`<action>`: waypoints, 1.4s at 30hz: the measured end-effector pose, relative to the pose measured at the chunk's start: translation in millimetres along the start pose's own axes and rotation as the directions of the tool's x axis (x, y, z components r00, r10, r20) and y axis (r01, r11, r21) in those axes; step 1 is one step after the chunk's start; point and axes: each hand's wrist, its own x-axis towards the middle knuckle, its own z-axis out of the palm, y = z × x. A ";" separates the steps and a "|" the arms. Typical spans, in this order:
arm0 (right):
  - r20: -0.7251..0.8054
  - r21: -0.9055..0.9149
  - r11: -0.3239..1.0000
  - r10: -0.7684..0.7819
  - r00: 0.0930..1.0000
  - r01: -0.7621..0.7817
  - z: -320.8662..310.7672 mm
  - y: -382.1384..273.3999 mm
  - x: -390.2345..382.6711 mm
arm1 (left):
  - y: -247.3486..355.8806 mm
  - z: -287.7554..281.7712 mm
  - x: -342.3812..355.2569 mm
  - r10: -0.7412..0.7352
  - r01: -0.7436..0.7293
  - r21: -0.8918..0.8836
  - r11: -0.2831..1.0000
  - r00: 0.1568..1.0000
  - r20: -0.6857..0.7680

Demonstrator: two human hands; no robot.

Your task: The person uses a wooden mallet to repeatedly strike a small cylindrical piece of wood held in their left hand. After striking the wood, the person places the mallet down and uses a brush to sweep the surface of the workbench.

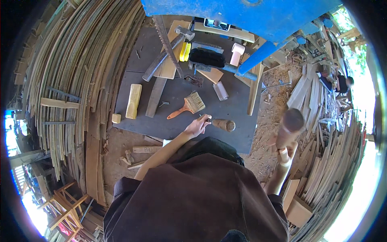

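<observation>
My left hand (196, 126) is low over the near edge of the dark tabletop, its fingers closed around the thin dark end of a wooden-handled tool (223, 124). The thick round handle points right; the working end is hidden by my fingers. Out to the right, beyond the table edge, my right hand (285, 154) is raised, closed on a wooden mallet (291, 123) that is smeared by motion, its round head upward. Just ahead of my left hand lies a wide brush (189, 105) with an orange-brown handle and pale bristles.
On the dark table (161, 131) lie a hammer (167, 52), a handsaw (167, 44), a yellow brush (185, 52), a black tray (207, 57) and wood blocks (134, 101). A blue machine (242, 18) overhangs the far side. Stacked planks (72, 72) line the left; shavings (278, 76) cover the floor right.
</observation>
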 end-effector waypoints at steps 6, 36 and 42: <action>0.001 -0.513 0.753 0.481 0.877 -0.412 16.1 6.4 6.6 | -1.3 -3.1 0.3 -0.096 0.097 -0.047 0.994 0.995 0.021; -0.115 -0.144 0.931 0.321 0.940 -0.336 26.0 1.9 -11.2 | -3.5 -2.2 0.9 -0.037 0.038 -0.070 0.997 0.999 0.003; -0.081 -0.437 0.826 0.358 0.930 -0.356 28.8 -9.3 1.8 | -10.1 -2.0 -0.1 0.001 -0.001 -0.074 0.997 1.000 0.007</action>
